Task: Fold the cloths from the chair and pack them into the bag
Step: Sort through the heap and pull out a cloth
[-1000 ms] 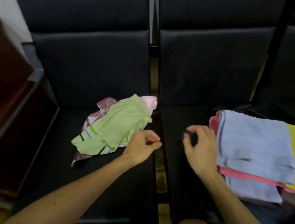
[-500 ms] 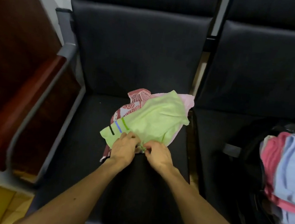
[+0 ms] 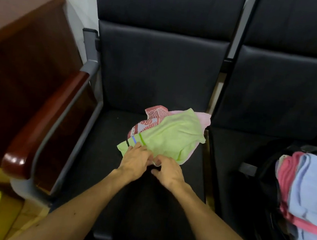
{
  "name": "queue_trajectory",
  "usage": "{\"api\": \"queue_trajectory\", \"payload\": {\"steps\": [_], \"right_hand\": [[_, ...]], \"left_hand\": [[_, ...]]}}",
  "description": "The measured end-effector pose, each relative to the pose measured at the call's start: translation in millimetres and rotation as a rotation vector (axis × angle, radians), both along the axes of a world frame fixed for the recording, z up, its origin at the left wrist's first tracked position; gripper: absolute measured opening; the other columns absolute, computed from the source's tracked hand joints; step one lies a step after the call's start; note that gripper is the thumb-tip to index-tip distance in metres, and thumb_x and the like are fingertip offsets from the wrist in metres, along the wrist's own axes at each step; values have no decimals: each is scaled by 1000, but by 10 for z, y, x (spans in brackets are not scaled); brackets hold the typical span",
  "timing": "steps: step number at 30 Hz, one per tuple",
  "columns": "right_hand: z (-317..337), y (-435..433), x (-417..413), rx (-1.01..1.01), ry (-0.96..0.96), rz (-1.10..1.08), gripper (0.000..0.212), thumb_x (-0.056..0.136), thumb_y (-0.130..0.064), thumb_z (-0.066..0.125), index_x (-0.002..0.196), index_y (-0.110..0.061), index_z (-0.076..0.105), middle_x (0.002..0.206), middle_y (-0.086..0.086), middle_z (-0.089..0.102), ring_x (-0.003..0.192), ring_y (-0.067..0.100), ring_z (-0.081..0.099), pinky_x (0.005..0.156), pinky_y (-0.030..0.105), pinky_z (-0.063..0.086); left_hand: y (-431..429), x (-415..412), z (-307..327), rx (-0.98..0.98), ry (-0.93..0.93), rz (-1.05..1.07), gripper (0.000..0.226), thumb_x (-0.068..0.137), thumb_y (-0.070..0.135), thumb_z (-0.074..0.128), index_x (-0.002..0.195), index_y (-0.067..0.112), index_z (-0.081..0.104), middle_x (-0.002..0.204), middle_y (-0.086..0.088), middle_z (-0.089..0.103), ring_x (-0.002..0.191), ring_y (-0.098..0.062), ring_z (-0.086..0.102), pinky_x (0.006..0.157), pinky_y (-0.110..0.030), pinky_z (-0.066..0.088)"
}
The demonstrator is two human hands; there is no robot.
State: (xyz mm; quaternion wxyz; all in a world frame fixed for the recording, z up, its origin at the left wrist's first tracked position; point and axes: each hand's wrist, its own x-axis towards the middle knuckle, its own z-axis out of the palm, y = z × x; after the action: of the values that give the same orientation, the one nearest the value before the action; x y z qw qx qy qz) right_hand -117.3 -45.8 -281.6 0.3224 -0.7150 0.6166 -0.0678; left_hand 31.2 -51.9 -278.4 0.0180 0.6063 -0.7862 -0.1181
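left hand (image 3: 133, 163), right hand (image 3: 167, 171) moved onto green cloth (image 3: 171, 139), bag (image 3: 265, 183) nearby

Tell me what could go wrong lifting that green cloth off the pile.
The green cloth lies on the red patterned cloth and pink cloth, near the right edge of the seat; lifting it may drag them off. The left hand and right hand hold its near edge close together, so it may bunch instead of spreading.
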Motion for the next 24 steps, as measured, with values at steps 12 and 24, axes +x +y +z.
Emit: {"api": "queue_trajectory", "payload": {"steps": [12, 24], "right_hand": [[3025, -174, -67, -703, -287, -118, 13, 98, -34, 53, 86, -28, 55, 83, -3, 64, 93, 22, 58, 85, 43, 42], [5042, 1006, -300, -826, -804, -171, 19, 97, -23, 58, 79, -19, 59, 74, -1, 67, 61, 9, 60, 58, 24, 47]], "left_hand": [[10, 96, 3077, -586, 717, -15, 5, 100, 25, 55, 100, 20, 55, 80, 4, 60, 73, -14, 58, 73, -40, 50], [1046, -195, 4177, -234, 1173, -205, 27, 90, 28, 71, 114, 17, 68, 106, 2, 75, 97, -14, 72, 89, -41, 59]]}}
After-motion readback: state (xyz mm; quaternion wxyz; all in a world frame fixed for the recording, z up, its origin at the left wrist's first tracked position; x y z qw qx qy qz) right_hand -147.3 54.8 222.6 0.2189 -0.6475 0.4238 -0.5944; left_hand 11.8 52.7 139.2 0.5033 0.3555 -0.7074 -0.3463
